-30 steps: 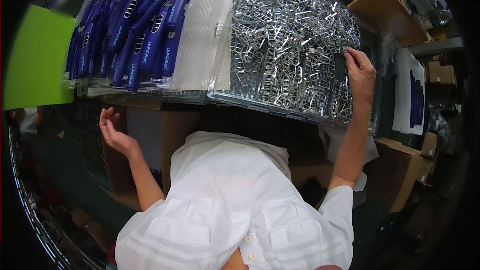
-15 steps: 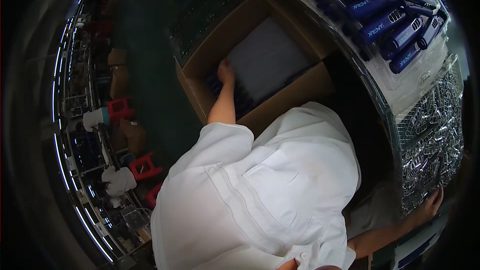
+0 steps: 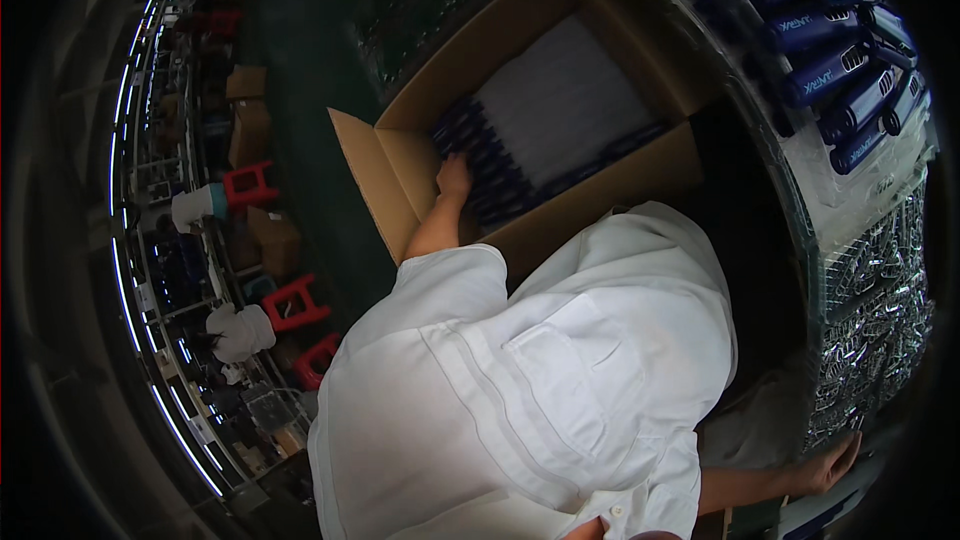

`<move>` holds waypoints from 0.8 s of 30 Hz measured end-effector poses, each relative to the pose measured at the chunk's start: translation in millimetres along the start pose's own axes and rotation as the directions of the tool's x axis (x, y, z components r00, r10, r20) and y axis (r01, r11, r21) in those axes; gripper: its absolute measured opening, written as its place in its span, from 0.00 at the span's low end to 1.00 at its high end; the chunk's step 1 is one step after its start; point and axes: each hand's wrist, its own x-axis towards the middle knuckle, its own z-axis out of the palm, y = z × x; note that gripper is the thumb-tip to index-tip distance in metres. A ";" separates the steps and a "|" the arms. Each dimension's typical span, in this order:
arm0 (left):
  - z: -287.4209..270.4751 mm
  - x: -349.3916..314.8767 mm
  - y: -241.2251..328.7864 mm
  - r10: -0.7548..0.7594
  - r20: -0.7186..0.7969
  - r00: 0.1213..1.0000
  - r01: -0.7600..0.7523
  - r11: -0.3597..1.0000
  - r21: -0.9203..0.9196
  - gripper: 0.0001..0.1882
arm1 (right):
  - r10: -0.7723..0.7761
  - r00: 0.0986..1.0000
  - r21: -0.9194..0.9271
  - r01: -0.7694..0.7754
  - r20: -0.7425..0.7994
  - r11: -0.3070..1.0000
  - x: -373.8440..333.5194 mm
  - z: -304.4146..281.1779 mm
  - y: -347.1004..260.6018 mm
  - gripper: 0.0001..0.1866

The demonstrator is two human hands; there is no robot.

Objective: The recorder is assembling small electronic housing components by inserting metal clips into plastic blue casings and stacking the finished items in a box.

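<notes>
A large open cardboard box [image 3: 612,180] holds rows of dark blue tube-shaped pieces [image 3: 500,175], partly covered by a pale grey sheet [image 3: 565,105]. Inside the box, at its left side, my left hand [image 3: 455,177] reaches down over the blue pieces, beside the sheet's edge. Its fingertips are dark and partly hidden, so a grip does not show. My right hand [image 3: 832,462] is stretched out at the lower right, fingers extended and nothing visible in them. It is near the lower end of a pile of shiny metal clip-like pieces [image 3: 865,340].
Blue cylindrical handles [image 3: 825,75] lie heaped on a clear plastic tray [image 3: 850,185] on the right-hand bench. A box flap [image 3: 365,165] sticks out at the left. Beyond stand red stools [image 3: 295,302], brown cartons [image 3: 272,240] and people in white at a long bench.
My left hand has moved down along the box's left side, and more blue pieces show beside the sheet. My right hand has moved down, away from the metal pieces. The view has shifted slightly.
</notes>
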 end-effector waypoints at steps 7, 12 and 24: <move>-7.1 -1.1 2.1 0.167 -0.081 0.983 -0.168 0.986 -0.009 0.19 | 0.164 0.984 0.179 -0.150 -0.067 0.972 8.1 27.9 9.0 0.15; -26.8 -1.5 4.4 0.258 -0.012 0.966 -0.258 0.966 -0.006 0.25 | 0.103 0.993 0.247 -0.087 -0.052 0.965 1.2 39.1 22.3 0.14; -29.3 2.0 33.3 0.113 -0.073 0.991 -0.111 0.993 0.032 0.30 | 0.195 0.980 0.350 -0.172 -0.030 0.921 -16.2 10.1 35.8 0.14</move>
